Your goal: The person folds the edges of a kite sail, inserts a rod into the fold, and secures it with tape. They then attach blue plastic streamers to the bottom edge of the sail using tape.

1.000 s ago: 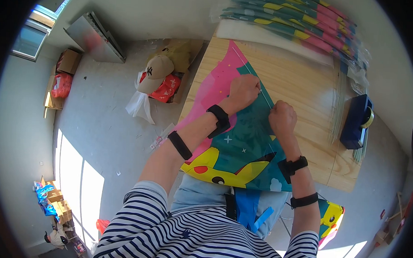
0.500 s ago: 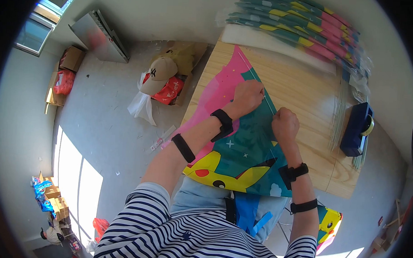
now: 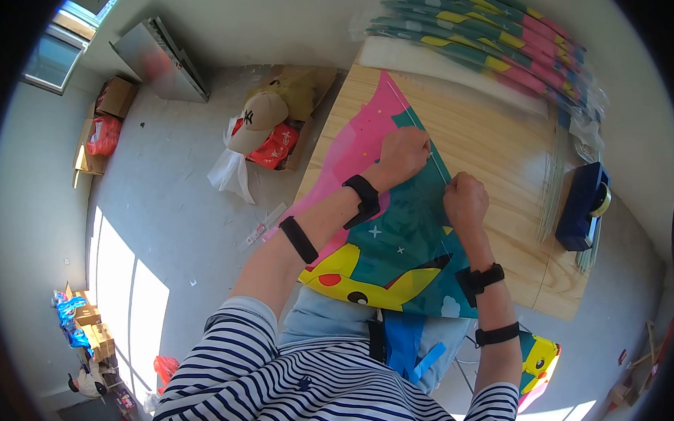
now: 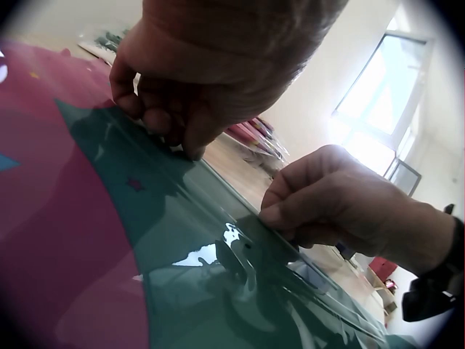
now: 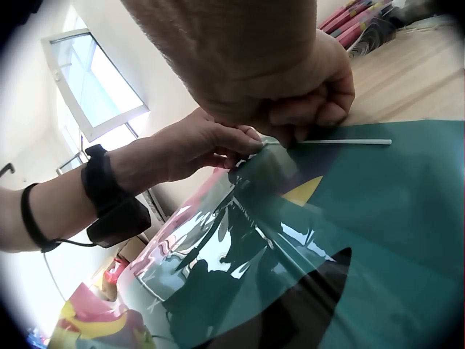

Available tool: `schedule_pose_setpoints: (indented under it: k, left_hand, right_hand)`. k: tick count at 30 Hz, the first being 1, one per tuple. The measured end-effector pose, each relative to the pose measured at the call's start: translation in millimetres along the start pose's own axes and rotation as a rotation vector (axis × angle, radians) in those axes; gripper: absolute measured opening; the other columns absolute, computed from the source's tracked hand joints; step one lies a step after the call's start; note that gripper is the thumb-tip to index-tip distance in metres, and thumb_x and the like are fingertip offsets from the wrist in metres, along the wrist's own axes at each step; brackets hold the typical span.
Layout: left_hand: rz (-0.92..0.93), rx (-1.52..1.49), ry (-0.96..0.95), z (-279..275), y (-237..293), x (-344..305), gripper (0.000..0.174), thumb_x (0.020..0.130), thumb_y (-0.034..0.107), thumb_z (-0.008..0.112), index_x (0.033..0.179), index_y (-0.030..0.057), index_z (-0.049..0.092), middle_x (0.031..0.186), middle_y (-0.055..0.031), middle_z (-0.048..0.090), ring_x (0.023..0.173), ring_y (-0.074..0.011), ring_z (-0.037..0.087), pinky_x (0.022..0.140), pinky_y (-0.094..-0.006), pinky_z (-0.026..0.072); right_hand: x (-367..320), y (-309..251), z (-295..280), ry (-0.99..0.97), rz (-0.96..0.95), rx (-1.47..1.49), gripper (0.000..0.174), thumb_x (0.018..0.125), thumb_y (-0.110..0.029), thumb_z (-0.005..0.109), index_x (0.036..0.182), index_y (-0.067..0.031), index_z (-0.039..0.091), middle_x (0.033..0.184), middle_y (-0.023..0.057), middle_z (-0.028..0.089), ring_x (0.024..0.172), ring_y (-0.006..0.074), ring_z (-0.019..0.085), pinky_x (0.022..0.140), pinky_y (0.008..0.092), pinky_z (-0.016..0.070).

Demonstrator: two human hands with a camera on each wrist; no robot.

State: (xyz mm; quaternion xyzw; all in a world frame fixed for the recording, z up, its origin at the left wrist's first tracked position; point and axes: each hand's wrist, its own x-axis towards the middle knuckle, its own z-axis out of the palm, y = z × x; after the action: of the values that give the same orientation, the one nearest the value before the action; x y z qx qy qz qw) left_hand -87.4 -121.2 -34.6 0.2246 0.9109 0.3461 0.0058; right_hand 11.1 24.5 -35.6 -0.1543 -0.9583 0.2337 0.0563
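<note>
A glossy printed plastic sheet [image 3: 418,213], pink, green and yellow with a cartoon face, lies over the wooden table, its near end hanging over the person's lap. Along its slanting right edge runs a thin white rod [image 5: 356,142]. My left hand [image 3: 404,155] pinches this edge higher up, thumb against curled fingers. Lower along the same edge, my right hand [image 3: 466,204] grips the rod at the film, and the rod's end sticks out past the fist in the right wrist view. Between the two hands the film is creased and shiny.
Several bagged printed sheets [image 3: 476,45] are piled at the table's far end. A blue tape dispenser [image 3: 580,208] stands by the right edge, near a bundle of thin rods [image 3: 552,181]. On the floor to the left sits a box with a beige cap [image 3: 258,122].
The head view has shifted slightly. Both hands keep nearly the same places along the sheet's edge, with their grip unchanged.
</note>
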Motion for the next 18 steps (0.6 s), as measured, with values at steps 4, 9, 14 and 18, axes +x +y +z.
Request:
schedule_pose_setpoints:
  k: [4, 9, 14, 18]
  left_hand:
    - [0.004, 0.005, 0.02, 0, 0, 1, 0.01, 0.075, 0.015, 0.07, 0.075, 0.0053, 0.066, 0.081, -0.0132, 0.064, 0.083, -0.0331, 0.063, 0.071, -0.0447, 0.0488]
    - [0.014, -0.018, 0.006, -1, -1, 0, 0.011, 0.075, 0.015, 0.069, 0.077, 0.0047, 0.068, 0.083, -0.0137, 0.066, 0.082, -0.033, 0.064, 0.07, -0.0443, 0.0494]
    - [0.043, -0.049, -0.001, 0, -4, 0, 0.011, 0.075, 0.015, 0.069, 0.078, 0.0044, 0.068, 0.081, -0.0138, 0.067, 0.081, -0.033, 0.064, 0.069, -0.044, 0.0494]
    - [0.06, -0.059, 0.01, 0, -6, 0, 0.011, 0.075, 0.016, 0.068, 0.077, 0.0044, 0.068, 0.08, -0.0136, 0.067, 0.08, -0.0328, 0.064, 0.069, -0.0435, 0.0494]
  right_hand:
    - [-1, -2, -3, 0.0, 0.0, 0.0, 0.009, 0.077, -0.012, 0.063, 0.077, -0.0038, 0.068, 0.083, 0.018, 0.069, 0.08, 0.0396, 0.066, 0.071, 0.0485, 0.0518]
    - [2, 5, -11, -0.01, 0.034, 0.124, 0.01, 0.074, -0.012, 0.067, 0.075, -0.0022, 0.07, 0.078, 0.0178, 0.069, 0.077, 0.0378, 0.066, 0.07, 0.0456, 0.0525]
    - [27, 30, -37, -0.073, 0.204, 0.372, 0.012, 0.071, -0.012, 0.073, 0.076, -0.0006, 0.072, 0.075, 0.0172, 0.069, 0.072, 0.0315, 0.067, 0.069, 0.0397, 0.0525]
    - [27, 35, -49, -0.121, 0.142, 0.357, 0.012, 0.07, -0.011, 0.074, 0.076, -0.0008, 0.072, 0.074, 0.0167, 0.069, 0.071, 0.0291, 0.067, 0.067, 0.0383, 0.052]
